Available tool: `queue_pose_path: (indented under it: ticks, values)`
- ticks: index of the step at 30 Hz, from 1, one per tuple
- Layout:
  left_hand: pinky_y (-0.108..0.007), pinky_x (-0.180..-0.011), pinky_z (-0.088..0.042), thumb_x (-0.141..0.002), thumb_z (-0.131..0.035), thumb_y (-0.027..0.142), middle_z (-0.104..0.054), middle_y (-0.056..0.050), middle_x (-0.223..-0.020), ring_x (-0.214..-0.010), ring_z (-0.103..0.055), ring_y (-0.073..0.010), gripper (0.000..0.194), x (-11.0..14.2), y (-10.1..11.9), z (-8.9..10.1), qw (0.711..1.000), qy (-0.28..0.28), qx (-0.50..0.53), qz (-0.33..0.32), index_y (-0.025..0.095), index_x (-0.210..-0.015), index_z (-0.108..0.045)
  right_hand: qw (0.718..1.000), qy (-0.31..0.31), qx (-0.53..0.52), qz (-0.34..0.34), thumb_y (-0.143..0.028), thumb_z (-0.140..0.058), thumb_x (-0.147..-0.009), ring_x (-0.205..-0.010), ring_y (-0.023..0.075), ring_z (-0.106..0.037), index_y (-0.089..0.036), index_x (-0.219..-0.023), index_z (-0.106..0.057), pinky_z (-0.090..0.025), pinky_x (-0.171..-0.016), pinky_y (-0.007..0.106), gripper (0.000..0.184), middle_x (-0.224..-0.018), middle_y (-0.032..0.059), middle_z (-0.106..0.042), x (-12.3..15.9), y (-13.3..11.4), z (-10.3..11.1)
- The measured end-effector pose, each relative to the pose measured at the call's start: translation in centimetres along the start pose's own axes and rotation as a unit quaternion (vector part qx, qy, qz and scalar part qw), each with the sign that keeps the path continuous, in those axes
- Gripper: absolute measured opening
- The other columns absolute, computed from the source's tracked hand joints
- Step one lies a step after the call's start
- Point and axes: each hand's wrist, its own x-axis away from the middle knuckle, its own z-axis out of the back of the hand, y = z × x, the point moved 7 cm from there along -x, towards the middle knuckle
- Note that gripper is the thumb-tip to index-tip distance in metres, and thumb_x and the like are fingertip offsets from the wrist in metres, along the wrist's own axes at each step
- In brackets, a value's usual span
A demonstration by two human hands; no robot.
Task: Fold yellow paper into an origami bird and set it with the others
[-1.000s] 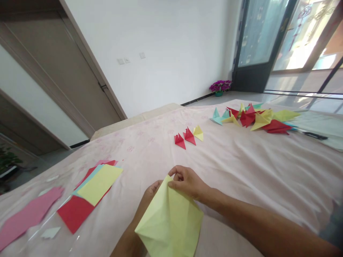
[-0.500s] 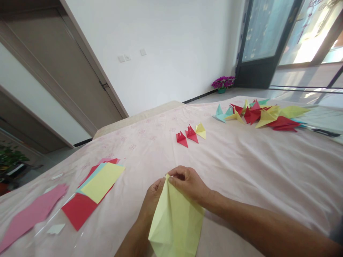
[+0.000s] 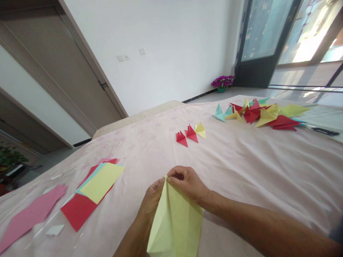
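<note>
A pale yellow sheet of paper [image 3: 178,223], marked with creases, hangs from its pointed top corner toward the bottom of the view. My right hand [image 3: 189,182] pinches that corner between thumb and forefinger. On the other side of the tip, my left hand [image 3: 154,196] grips the paper's left edge, its fingers curled and partly hidden behind the sheet. A fold runs down from the tip through the middle of the paper, and the left flap leans inward.
Two red folded paper pieces [image 3: 186,135] and a yellow folded piece [image 3: 200,130] stand ahead. Several folded paper cranes [image 3: 252,113] lie at the back right near a black cutter [image 3: 325,132]. On the left are stacked coloured sheets [image 3: 103,182], a pink sheet [image 3: 33,217] and scraps.
The left side of the yellow paper has swung inward, so the sheet looks narrower. My left hand has come closer to the tip and my right hand. The view has shifted slightly.
</note>
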Motion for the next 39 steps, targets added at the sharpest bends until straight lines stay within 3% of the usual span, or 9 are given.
queue_pose_path:
  ticks: [8, 15, 33, 39]
  values:
    - [-0.033, -0.07, -0.05, -0.057, -0.088, 0.043, -0.07, -0.006, -0.063, -0.072, -0.069, -0.0248, 0.04, 0.4, -0.2, -0.9, 0.999, -0.007, 0.04, 0.021, 0.013, -0.07, -0.064, 1.0, 0.008, 0.014, 0.016, -0.02, -0.061, -0.074, -0.064, 0.014, -0.062, -0.017, -0.076, -0.074, -0.045, -0.058, 0.022, 0.013, -0.07, 0.0016, -0.071, 0.0, 0.2, 0.4]
    - [-0.031, -0.07, -0.05, -0.059, -0.088, 0.04, -0.071, -0.006, -0.063, -0.071, -0.069, -0.0232, 0.037, 0.9, 0.1, -1.2, 0.999, -0.005, 0.047, 0.015, 0.013, -0.07, -0.065, 1.0, 0.014, 0.02, 0.02, -0.016, -0.06, -0.071, -0.066, 0.015, -0.064, -0.016, -0.074, -0.075, -0.046, -0.058, 0.022, 0.015, -0.07, 0.0024, -0.071, 0.1, -0.1, 0.6]
    - [-0.029, -0.06, -0.047, -0.054, -0.089, 0.044, -0.07, -0.005, -0.062, -0.063, -0.067, -0.0216, 0.041, 1.0, 0.1, -0.9, 0.999, 0.013, -0.018, 0.024, 0.015, -0.066, -0.063, 0.991, -0.033, -0.088, -0.091, -0.021, -0.063, -0.068, -0.055, 0.0119, -0.057, -0.015, -0.07, -0.074, -0.043, -0.05, 0.021, 0.013, -0.062, 0.0008, -0.067, 0.8, 0.7, 0.5]
    - [-0.025, -0.052, -0.041, -0.055, -0.088, 0.045, -0.065, 0.0, -0.056, -0.047, -0.056, -0.0125, 0.042, 1.1, 0.1, -1.0, 0.999, 0.015, -0.027, 0.022, 0.015, -0.064, -0.06, 0.985, -0.036, -0.121, -0.115, -0.023, -0.064, -0.068, -0.054, 0.0116, -0.056, -0.015, -0.071, -0.074, -0.042, -0.051, 0.022, 0.014, -0.062, 0.0017, -0.067, 0.9, 1.0, 0.2]
